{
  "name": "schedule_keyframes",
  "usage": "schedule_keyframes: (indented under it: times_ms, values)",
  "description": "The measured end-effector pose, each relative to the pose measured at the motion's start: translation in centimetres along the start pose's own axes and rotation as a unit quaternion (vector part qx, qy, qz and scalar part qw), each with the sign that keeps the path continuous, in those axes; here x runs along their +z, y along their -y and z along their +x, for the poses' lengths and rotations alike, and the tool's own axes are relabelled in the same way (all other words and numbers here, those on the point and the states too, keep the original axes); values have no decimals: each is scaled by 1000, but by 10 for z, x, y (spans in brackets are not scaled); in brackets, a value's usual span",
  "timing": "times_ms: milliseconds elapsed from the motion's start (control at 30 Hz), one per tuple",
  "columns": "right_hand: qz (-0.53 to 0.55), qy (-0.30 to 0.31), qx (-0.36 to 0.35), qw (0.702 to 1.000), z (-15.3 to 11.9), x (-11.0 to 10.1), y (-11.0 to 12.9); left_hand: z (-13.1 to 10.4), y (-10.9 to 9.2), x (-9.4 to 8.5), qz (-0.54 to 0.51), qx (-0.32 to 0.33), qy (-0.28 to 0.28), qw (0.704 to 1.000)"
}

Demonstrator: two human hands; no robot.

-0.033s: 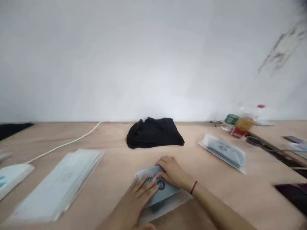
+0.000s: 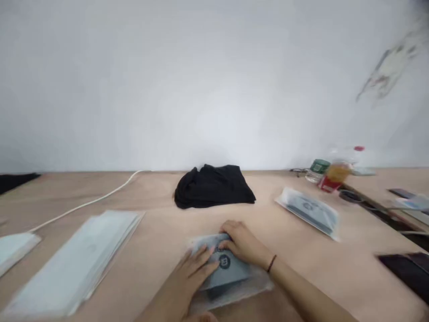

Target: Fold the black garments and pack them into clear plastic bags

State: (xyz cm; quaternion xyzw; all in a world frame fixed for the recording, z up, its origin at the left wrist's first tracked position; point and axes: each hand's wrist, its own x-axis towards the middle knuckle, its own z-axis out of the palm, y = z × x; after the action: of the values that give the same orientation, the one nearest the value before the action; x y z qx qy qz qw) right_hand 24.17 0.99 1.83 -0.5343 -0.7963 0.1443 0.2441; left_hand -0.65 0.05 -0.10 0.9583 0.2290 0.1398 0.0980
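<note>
Right in front of me on the table lies a clear plastic bag with a grey printed sheet inside, marked with a round dark logo. Something dark shows beneath the sheet. My left hand rests on the left part of the bag, its fingers spread. Over the far right part bends my right hand, its thumb apart from the fingers and its fingertips at the far edge. A dark red cord circles the right wrist. Beyond the hands, a folded black cloth sits by the wall.
A stack of pale flat bags lies to the left, beside a white packet and a white cable. At the right is another filled plastic bag. Bottles stand behind it, and a dark flat object lies at the right edge.
The whole view has shifted slightly, so things on the table appear a little further left. Both hands stay on the bag, and slightly more of the round logo shows beside the left fingers.
</note>
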Motion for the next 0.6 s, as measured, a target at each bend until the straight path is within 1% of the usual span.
schedule_keyframes:
  times_ms: [67, 100, 167, 233, 267, 300, 333, 367, 400, 500, 567, 600]
  values:
    - [-6, -22, 26, 999, -15, -22, -13, -10, 8, -4, 20, -36, -46, 998]
    - [-16, -41, 44, 998, -25, -37, -25, -13, 13, -7, 30, -54, -62, 996]
    - [-47, -98, 96, 990, -46, -76, -58, -15, 24, -17, 55, -92, -79, 991]
    - [-104, -167, 160, 967, -65, -115, -96, -8, 37, -27, 68, -110, -87, 988]
    - [-180, -221, 200, 937, -71, -130, -113, -1, 44, -32, 73, -110, -91, 987]
    - [-201, -246, 216, 923, -74, -140, -127, 9, 50, -36, 80, -108, -93, 987]
    - [-222, -259, 223, 913, -73, -144, -136, 22, 58, -38, 90, -109, -92, 986]
    - [-232, -260, 218, 912, -68, -142, -140, 36, 65, -40, 102, -112, -92, 984]
    - [-229, -246, 203, 920, -60, -134, -140, 52, 72, -41, 114, -117, -93, 982]
    - [-210, -181, 145, 950, -21, -95, -127, 98, 92, -40, 140, -130, -99, 977]
    - [-196, -152, 121, 961, 7, -71, -118, 120, 102, -38, 152, -130, -99, 975]
    - [-189, -143, 114, 965, 19, -63, -116, 127, 105, -37, 156, -129, -97, 974]
